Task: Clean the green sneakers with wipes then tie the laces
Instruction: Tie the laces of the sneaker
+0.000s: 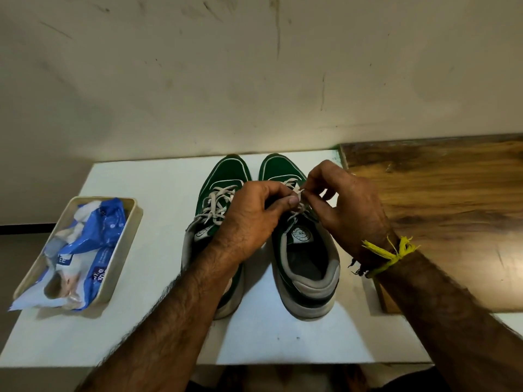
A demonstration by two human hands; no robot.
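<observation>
While hands pinch flat laces, suede sneakers

Counts on and around the white table

Two green sneakers stand at centre frame; two hands, the left hand and right hand; one white table; one beige tray at lower left holding one blue wipes pack; one wooden board at right; one yellow wrist thread.
</observation>
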